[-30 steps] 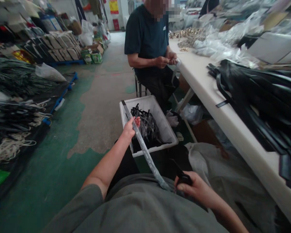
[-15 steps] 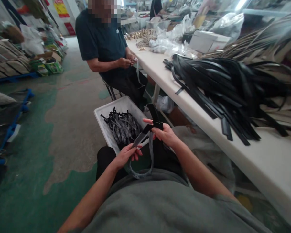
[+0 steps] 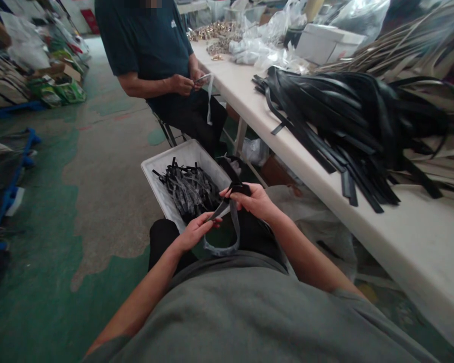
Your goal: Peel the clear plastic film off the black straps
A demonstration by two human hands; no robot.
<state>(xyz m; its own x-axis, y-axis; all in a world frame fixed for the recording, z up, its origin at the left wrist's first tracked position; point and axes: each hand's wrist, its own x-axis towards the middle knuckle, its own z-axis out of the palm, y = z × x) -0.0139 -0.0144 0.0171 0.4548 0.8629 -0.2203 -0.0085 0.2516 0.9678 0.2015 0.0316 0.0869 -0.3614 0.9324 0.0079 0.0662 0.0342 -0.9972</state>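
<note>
A black strap (image 3: 234, 228), its lower loop wrapped in greyish plastic, hangs between my hands above my lap. My right hand (image 3: 252, 200) pinches the black part where the strap crosses itself, and a dark end sticks up beyond the fingers. Lower and to the left, my left hand (image 3: 200, 229) has its fingers closed on the wrapped part. Just past my hands stands a white bin (image 3: 157, 194) holding many wrapped black straps (image 3: 187, 189).
On the long white table (image 3: 310, 166) to the right lies a pile of black strips (image 3: 336, 111), with beige strips, a white box (image 3: 321, 44) and plastic bags behind. A seated person (image 3: 147, 45) beyond the bin holds a pale strip. Blue pallets stand left.
My hands have drawn slightly closer together around the strap, and the fingers of my right hand have folded in. The view has tilted down. The other person's hands have shifted on the pale strip.
</note>
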